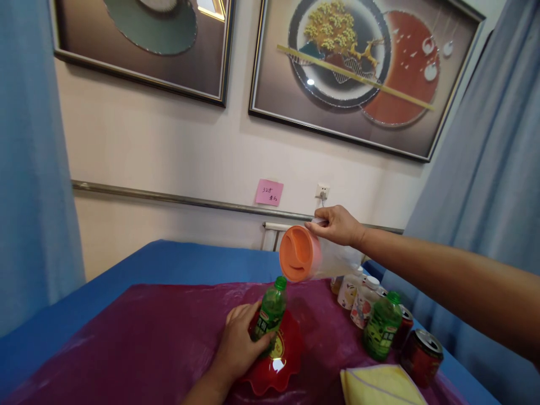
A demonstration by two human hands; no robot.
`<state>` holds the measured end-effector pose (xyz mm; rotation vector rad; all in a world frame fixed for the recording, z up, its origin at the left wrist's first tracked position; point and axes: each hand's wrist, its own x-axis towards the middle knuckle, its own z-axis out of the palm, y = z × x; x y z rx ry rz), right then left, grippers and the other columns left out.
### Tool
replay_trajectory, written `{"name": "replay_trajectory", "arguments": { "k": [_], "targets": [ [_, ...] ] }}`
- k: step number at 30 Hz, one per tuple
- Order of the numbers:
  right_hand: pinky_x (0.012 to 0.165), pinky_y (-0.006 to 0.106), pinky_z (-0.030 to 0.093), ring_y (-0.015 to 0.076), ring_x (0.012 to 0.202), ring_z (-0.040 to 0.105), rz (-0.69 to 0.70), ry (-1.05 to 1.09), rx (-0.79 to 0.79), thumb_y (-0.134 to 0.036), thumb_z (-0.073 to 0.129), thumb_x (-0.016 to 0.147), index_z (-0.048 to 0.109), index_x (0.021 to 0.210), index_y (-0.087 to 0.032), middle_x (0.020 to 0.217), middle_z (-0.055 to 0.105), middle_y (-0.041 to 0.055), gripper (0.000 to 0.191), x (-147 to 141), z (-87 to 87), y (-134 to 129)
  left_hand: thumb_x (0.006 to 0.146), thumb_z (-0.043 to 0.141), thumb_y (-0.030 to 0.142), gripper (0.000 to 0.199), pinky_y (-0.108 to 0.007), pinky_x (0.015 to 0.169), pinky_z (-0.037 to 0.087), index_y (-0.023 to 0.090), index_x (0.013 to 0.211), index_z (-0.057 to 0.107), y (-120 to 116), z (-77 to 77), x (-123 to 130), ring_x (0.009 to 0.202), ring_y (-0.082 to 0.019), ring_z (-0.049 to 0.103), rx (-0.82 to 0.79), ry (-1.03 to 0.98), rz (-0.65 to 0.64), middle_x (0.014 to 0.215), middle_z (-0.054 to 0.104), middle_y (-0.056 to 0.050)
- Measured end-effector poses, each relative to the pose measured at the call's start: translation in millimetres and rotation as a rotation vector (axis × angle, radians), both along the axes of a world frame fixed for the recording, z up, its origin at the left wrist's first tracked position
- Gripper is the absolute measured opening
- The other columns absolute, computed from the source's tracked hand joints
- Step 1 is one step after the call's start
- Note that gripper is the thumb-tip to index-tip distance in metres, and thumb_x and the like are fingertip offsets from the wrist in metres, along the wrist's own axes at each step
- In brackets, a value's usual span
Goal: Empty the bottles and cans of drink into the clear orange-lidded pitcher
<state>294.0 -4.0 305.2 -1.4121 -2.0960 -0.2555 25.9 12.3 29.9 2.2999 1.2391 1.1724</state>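
My left hand [242, 340] is wrapped round a green bottle [272, 309] with an open neck, upright over a red scalloped plate [270, 379]. Above and to the right, my right hand [335, 225] grips the handle of a translucent pitcher [335, 261] with an orange lid [297, 254]. The pitcher lies tilted on its side, its lid end pointing left, just above and to the right of the bottle's mouth. The lid and the bottle look slightly apart. Whether liquid is flowing between them cannot be made out.
At the right stand white-capped bottles [363, 304], another green bottle [382, 329] and dark red cans [422, 357]. A folded yellow cloth [382, 387] lies at the front right. Purple sheeting [169, 337] covers the blue surface [202, 261]. Behind is a wall rail [189, 201].
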Motion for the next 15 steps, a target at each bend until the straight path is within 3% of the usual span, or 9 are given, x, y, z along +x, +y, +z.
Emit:
{"name": "replay_trajectory", "arguments": {
  "k": [15],
  "targets": [
    [0.052,0.030,0.021,0.0113,0.053,0.025,-0.027,-0.017,0.002,-0.053,0.058,0.080,0.031,0.056,-0.024,0.053,0.030,-0.0052,0.046,-1.0,2.5,-0.5,0.066,0.081,0.039,0.062,-0.053,0.103,0.047,0.024,0.125,0.068,0.3,-0.1,0.0,0.111,-0.034,0.064,-0.022,-0.002,-0.009,0.116,0.073,-0.011]
  ]
}}
